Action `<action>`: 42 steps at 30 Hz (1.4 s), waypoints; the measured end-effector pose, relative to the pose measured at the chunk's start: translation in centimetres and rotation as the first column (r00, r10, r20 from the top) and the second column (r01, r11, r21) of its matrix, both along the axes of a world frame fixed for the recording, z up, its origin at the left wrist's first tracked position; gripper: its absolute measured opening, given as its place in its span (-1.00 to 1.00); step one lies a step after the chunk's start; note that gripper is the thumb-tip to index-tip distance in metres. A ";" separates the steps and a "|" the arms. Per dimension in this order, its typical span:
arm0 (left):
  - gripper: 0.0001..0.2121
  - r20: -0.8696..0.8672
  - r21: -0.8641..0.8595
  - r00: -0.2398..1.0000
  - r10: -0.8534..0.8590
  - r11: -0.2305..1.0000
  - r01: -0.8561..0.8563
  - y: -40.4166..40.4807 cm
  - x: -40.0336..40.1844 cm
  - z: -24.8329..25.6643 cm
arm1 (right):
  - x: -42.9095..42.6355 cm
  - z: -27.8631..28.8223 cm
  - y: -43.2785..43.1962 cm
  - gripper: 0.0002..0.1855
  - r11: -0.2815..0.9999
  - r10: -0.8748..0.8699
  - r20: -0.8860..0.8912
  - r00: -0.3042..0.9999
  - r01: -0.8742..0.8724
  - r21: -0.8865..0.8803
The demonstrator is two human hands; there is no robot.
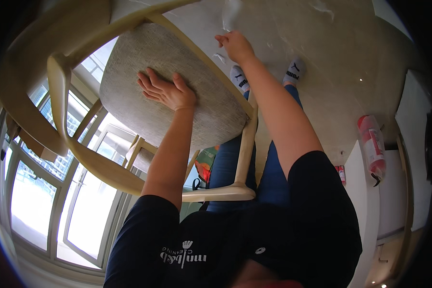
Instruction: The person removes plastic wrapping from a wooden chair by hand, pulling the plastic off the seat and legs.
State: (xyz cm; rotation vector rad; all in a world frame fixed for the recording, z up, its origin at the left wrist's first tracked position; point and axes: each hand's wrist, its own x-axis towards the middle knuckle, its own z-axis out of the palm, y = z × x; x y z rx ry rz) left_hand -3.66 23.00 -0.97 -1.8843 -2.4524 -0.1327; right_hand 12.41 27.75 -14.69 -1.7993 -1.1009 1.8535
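Note:
My left hand (pixel 167 90) rests palm down, fingers apart, on the grey woven fabric seat (pixel 208 118) of a pale wooden chair. The chair's curved wooden rail (pixel 100 172) passes on the left, partly behind my left forearm. One wooden leg (pixel 245 154) stands beside my jeans. To the right of the seat, my right hand (pixel 237 46) is raised with its fingers partly bent. A blurred whitish, see-through piece (pixel 232 14) shows just beyond its fingers; whether the hand grips it is unclear. White scraps (pixel 219 57) lie on the floor near my socked feet.
A second chair (pixel 140 154) and a multicoloured bag (pixel 205 163) are behind the seat. Windows and a glass door (pixel 93 194) stand at left. On the right, a red fire extinguisher (pixel 372 149) in clear plastic is near a white panel (pixel 356 180). Shiny floor (pixel 334 79) spreads out ahead.

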 end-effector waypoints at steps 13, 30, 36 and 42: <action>-0.28 0.033 -0.015 0.999 0.011 1.000 -0.010 0.3 1.1 -0.7 | -2.7 3.0 -0.2 -0.73 0.901 -0.067 -0.230 0.971 0.158 0.404; -0.30 0.038 -0.013 0.999 -0.010 1.000 0.011 0.3 0.3 -0.2 | -0.5 4.2 -2.2 -0.70 0.968 -0.131 -0.461 0.878 0.214 0.134; -0.30 0.044 -0.032 0.999 -0.009 0.999 0.011 0.3 0.8 -0.6 | -0.7 4.4 -1.7 -0.65 0.963 -0.224 -0.630 0.743 0.268 -0.026; -0.29 0.027 -0.034 1.000 0.007 0.999 -0.006 0.2 0.7 -0.4 | -2.4 3.6 -2.6 -0.72 0.928 -0.318 -0.634 0.705 0.367 -0.057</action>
